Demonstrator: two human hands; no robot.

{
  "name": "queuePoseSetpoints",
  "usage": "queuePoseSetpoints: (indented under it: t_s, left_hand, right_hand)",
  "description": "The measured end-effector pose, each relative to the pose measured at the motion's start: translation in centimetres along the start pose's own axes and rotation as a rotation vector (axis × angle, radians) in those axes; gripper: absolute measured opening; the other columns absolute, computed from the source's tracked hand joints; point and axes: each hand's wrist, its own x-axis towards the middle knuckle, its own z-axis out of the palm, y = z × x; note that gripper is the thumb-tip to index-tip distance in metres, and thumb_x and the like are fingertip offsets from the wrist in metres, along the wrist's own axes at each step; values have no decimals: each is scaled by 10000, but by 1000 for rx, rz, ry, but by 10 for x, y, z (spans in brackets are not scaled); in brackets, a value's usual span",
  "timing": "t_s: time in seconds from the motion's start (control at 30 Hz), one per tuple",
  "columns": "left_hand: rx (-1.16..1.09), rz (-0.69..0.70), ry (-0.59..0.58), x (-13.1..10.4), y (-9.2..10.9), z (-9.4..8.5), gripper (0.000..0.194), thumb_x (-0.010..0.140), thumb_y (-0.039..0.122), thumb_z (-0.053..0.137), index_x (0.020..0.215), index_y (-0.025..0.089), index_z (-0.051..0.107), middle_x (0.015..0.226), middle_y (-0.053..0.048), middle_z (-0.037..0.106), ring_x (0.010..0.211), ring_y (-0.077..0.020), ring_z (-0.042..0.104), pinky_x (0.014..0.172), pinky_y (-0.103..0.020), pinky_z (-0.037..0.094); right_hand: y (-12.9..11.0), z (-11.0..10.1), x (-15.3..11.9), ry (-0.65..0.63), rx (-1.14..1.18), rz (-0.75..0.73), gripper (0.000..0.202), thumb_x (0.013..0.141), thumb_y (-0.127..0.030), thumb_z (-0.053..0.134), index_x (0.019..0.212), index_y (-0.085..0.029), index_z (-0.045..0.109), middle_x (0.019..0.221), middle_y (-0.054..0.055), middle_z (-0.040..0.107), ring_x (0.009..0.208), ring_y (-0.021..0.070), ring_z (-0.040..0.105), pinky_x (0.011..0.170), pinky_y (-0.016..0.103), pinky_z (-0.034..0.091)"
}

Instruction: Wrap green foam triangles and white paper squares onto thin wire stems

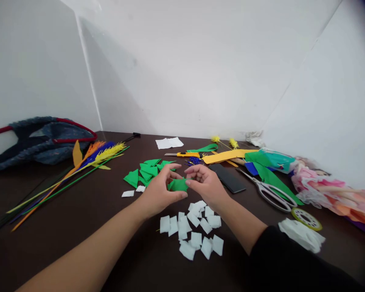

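Note:
A small piece of green crepe paper [178, 185] is held above the table between my two hands. My right hand [205, 184] pinches its right end between thumb and fingertips. Around its left side curls my left hand [161, 186], thumb below and fingers above; where these fingers grip the paper is partly hidden. Behind my left hand lies a loose pile of green paper pieces [147, 170]. Several small white paper squares [196, 239] are spread on the table in front of my hands, and a white square [128, 194] rests left of my left hand.
On the dark table [63, 251], colored stems [69, 178] lie left beside a denim item [45, 138]. A yellow cutter [188, 154] with its blade out lies behind my hands. Rightward are a black phone-like slab [229, 178], scissors [270, 192], tape [306, 219] and dolls [319, 184].

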Motion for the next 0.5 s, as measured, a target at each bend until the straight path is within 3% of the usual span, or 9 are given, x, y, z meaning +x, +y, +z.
queuePoseSetpoints:
  t_s: [0.17,0.3,0.5]
  left_hand:
    - [107,-4,60,-1,-2,-2,118,724,251,554,822,191,581,705,12,598,642,-129,538,584,-243,402]
    - [18,-93,54,-1,-2,-8,175,769,340,513,754,184,590,580,16,611,576,-134,559,593,-256,417]
    - [-203,-211,-1,0,-2,-7,240,774,366,484,657,163,535,568,3,597,533,-131,577,589,-266,444]
  right_hand:
    - [1,0,0,-30,17,27,239,626,-165,615,857,-187,555,702,-15,556,616,107,517,579,261,431]
    - [4,-3,1,-11,48,50,241,632,-191,623,860,-189,547,684,-18,545,583,105,507,559,268,440]
    - [9,-7,4,40,-4,42,217,657,-207,600,865,-178,546,662,-20,552,558,106,513,564,269,428]
